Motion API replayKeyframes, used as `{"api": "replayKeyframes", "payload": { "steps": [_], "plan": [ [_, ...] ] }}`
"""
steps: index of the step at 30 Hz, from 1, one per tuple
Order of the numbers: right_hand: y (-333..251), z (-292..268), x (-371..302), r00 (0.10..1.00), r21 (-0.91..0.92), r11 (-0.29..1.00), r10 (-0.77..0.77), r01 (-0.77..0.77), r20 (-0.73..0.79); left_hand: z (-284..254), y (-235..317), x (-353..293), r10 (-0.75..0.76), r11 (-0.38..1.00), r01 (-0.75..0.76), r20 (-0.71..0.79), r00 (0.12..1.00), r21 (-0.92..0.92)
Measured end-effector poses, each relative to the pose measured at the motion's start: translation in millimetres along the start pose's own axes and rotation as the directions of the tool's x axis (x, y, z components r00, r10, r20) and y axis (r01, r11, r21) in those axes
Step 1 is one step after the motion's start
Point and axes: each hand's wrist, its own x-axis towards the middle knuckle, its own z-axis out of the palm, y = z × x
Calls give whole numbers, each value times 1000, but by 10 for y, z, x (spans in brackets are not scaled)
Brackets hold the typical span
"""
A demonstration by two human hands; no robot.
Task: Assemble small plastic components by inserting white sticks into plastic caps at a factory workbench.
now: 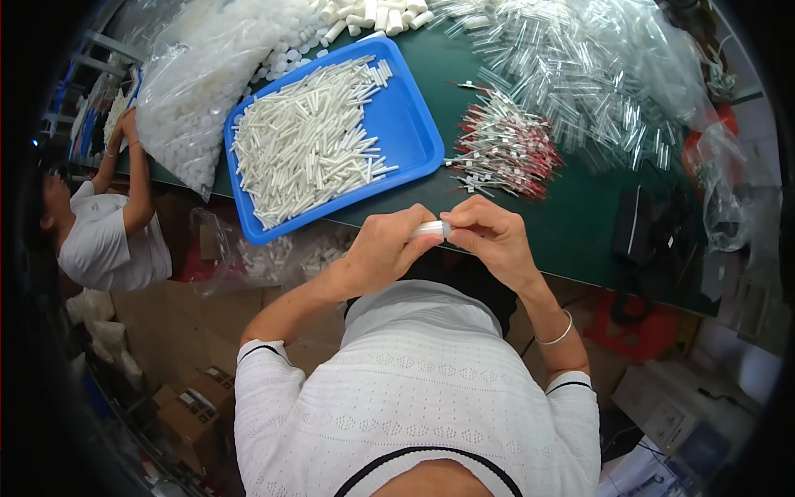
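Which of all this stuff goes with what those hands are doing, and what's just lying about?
Belongs, by what's held or heaped nearby (the heaps are my guess):
white tube, between left hand and right hand
white sticks in blue tray
red-and-white pieces
clear tubes

Probably just lying about:
cardboard boxes
black thing, far right

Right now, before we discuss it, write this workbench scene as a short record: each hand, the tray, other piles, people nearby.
Left hand: holding a white cylinder
Right hand: pinching at its right end
Blue tray: white sticks, heaped mostly leftward
Right of tray: red-and-white pieces; clear tubes
Nearby: co-worker, far left
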Motion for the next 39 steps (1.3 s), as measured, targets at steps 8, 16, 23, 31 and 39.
{"api": "replayKeyframes", "payload": {
  "steps": [8,16,23,31,39],
  "plan": [
    [-63,-57,-31,996,-88,995,47,-40,78,101,-55,-31,139,990,-139,-105,985,3],
    [-101,0,-73,980,9,983,182,-184,84,164,-140,-93,253,967,-249,-97,962,53],
    [-172,-73,-50,957,-253,946,247,-204,154,162,-193,-25,45,964,-23,76,996,-264],
    [-100,-49,-137,966,124,968,197,-219,165,145,-115,-29,-141,603,438,451,881,-667],
    [-6,-44,-37,967,491,834,207,-252,146,288,-68,38,-39,-52,619,621,783,-784]
  ]
}}
